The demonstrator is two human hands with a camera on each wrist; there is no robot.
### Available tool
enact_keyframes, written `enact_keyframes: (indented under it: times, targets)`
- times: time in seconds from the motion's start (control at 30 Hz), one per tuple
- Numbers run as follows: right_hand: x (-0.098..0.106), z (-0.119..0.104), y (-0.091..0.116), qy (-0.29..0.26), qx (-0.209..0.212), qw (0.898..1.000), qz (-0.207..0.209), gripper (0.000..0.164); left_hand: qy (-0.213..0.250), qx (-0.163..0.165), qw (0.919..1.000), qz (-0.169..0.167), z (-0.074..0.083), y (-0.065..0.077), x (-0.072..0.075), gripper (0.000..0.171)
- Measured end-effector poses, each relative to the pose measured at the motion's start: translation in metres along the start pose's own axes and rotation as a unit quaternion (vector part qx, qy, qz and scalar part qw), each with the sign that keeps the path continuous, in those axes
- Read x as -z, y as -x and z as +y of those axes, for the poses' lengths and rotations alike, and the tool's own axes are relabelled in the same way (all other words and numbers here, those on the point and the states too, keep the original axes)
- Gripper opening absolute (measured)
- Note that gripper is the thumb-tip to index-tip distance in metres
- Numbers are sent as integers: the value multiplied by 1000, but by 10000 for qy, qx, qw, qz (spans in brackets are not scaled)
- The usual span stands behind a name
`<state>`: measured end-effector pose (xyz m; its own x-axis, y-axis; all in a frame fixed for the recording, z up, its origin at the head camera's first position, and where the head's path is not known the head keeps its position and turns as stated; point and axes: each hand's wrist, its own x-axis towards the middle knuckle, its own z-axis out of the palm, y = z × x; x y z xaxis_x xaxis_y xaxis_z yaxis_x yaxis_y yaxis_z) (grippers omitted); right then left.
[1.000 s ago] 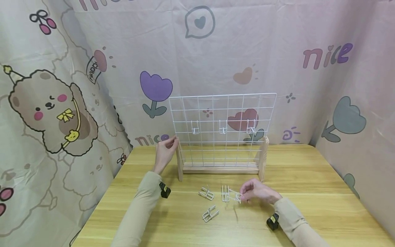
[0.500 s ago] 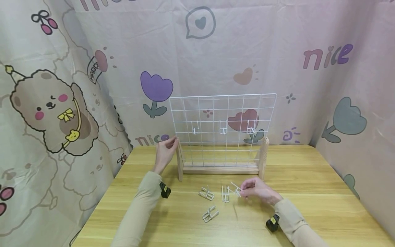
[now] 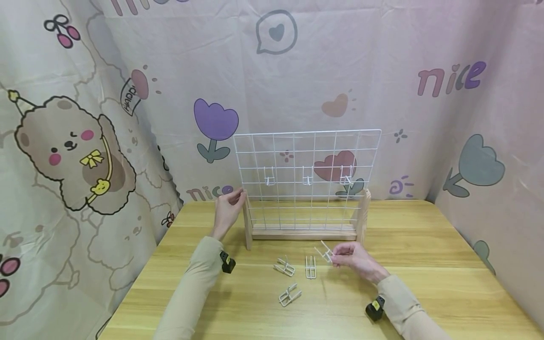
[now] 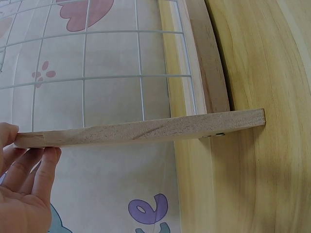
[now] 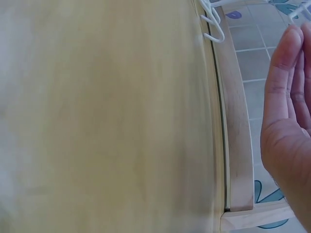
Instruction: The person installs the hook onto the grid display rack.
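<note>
In the right hand (image 3: 356,259), lower right of centre, a white two-pronged wire hook (image 3: 327,254) is pinched, apparently for hanging; a pale wooden upright (image 4: 136,131) is pinched by the left hand (image 3: 228,208). Aiming at the white wire grid (image 3: 312,195) seems needed.

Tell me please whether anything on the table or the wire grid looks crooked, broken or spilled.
Nothing looks plainly broken or spilled. The only slightly untidy sight is the three loose hooks on the table, lying at different angles, whereas three mounted hooks hang in one row on the wire grid.
</note>
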<state>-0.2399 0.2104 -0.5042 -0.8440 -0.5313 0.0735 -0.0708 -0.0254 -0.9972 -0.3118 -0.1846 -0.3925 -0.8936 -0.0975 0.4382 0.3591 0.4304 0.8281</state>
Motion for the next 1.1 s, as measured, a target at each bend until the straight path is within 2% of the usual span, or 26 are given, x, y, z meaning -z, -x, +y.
enact_keyframes:
  times: [0.27, 0.57, 0.83, 1.1]
  targets:
    - [-2, -3, 1, -704, 72, 9975, 69, 25, -16, -10, 10000, 43, -1, 0, -1, 36]
    - [-3, -6, 2, -999, 18, 9945, 325, 22, -74, 18, 10000, 51, 0, 0, -1, 35]
    - [-7, -10, 0, -1758, 291, 9827, 511, 29, -78, 19, 10000, 55, -1, -1, 0, 37]
    - [-14, -18, -2, -1920, 472, 9767, 840, 28, -122, -42, 9999, 63, -1, -1, 0, 35]
